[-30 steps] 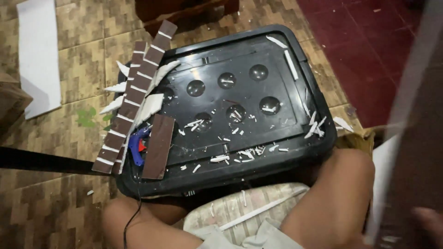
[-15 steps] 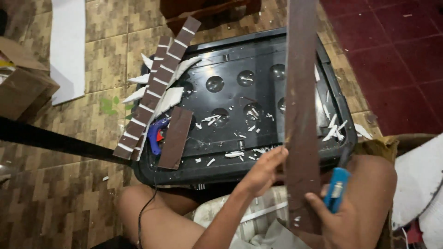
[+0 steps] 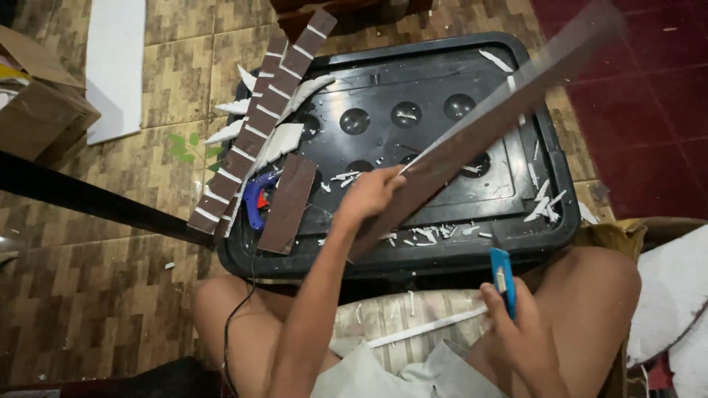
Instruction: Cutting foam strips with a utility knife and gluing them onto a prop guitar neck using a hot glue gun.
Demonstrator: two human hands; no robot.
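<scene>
My left hand point(image 3: 372, 195) grips the near end of a long brown strip point(image 3: 493, 124), which slants up to the right over a black plastic bin lid point(image 3: 413, 74). My right hand point(image 3: 516, 324) is closed on a blue utility knife point(image 3: 504, 278) above my right knee. Two long brown strips with white bands point(image 3: 254, 125) lie along the lid's left edge. A short brown piece point(image 3: 287, 204) and a blue glue gun point(image 3: 257, 199) lie beside them. White foam scraps point(image 3: 542, 203) are scattered over the lid.
A cardboard box point(image 3: 37, 110) stands at the far left, with a white board point(image 3: 114, 66) on the tiled floor behind it. A dark bar point(image 3: 88, 199) crosses the floor at left. White foam pieces point(image 3: 675, 287) sit at the right. My crossed legs frame the lid's near edge.
The long brown strip has swung from upright to a slant toward the upper right. My left hand now grips its lower end; my right hand with the knife has dropped away from it.
</scene>
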